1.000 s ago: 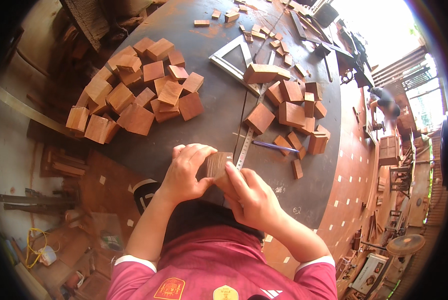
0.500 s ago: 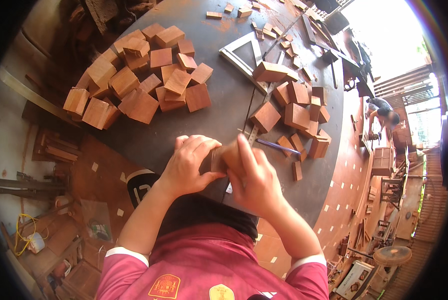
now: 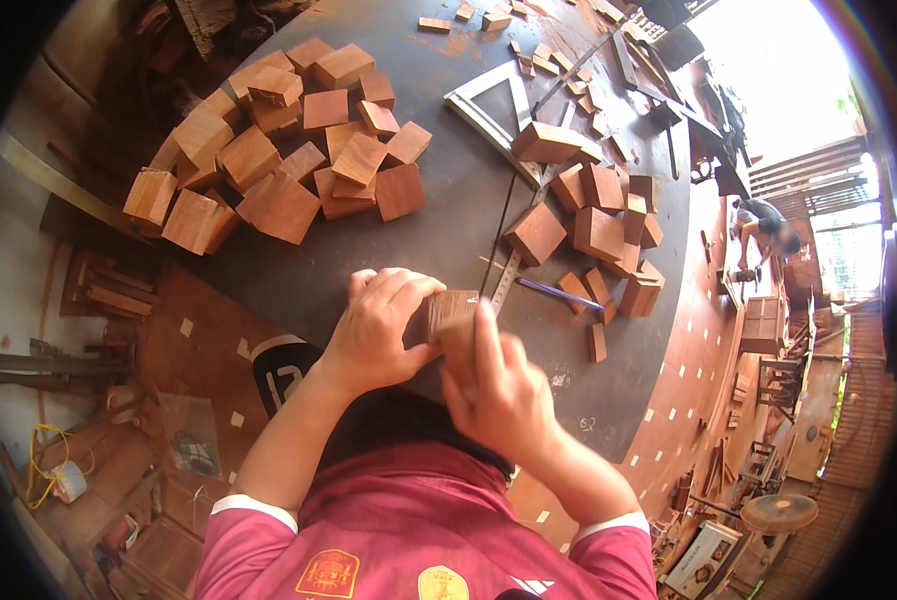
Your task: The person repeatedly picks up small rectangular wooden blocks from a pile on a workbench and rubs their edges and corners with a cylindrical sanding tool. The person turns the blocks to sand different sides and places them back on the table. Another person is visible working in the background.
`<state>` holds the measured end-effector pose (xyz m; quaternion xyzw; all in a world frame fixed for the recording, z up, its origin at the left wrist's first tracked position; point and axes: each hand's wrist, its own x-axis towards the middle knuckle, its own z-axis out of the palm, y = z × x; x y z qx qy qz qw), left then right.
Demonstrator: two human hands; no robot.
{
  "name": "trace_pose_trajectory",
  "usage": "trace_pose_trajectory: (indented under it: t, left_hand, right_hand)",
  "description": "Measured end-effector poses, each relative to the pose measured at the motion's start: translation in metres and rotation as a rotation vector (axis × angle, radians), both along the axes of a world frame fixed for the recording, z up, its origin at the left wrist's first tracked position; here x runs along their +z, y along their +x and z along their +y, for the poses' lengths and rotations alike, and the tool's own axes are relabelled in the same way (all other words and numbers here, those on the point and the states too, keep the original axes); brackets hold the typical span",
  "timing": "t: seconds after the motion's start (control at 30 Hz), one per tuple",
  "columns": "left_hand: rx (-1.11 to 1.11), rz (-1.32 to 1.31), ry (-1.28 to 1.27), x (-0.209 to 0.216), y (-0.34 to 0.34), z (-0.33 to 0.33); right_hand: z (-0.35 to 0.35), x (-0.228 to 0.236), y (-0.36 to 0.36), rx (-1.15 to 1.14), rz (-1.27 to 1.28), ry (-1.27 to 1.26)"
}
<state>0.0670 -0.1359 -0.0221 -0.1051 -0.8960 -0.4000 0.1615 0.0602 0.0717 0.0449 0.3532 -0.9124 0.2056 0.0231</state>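
Head view: holds a squared wooden block [image 3: 453,318], streaked with coarse grain, over the near part of a scuffed dark tabletop [image 3: 589,380], between a half-curled left hand [image 3: 374,325] at its left side and a slightly blurred right hand [image 3: 506,385] closed along its right. Shows farther off a heap of chunky reddish-brown blocks [image 3: 277,205], a flat metallic triangular frame [image 3: 487,128], a graduated silvery strip [image 3: 507,280] and a slim purple-blue pen [image 3: 559,293].

yellow looped cord [image 3: 36,465], lower left | round brown disc [image 3: 781,512], lower right | stooping person in dark shirt [image 3: 766,220], right | white rectangular box [image 3: 697,565]
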Motion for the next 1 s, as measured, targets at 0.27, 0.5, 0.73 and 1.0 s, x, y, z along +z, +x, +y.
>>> trace_pose_trajectory:
  t: [0.27, 0.5, 0.73, 1.0]
  left_hand:
    - [-0.005, 0.0, 0.012, 0.0, -0.002, -0.001]
    - [-0.028, -0.005, 0.035, 0.005, -0.002, -0.003]
    - [-0.084, -0.037, 0.079, 0.0, 0.0, -0.007]
    - [-0.11, -0.044, 0.065, -0.006, -0.002, -0.013]
  right_hand:
    - [-0.014, 0.001, -0.013, -0.034, 0.022, -0.044]
    - [-0.003, 0.008, -0.049, 0.044, -0.027, -0.081]
    - [0.016, 0.022, -0.055, 0.285, -0.067, -0.039]
    - [0.001, 0.019, -0.048, 0.415, -0.069, -0.073]
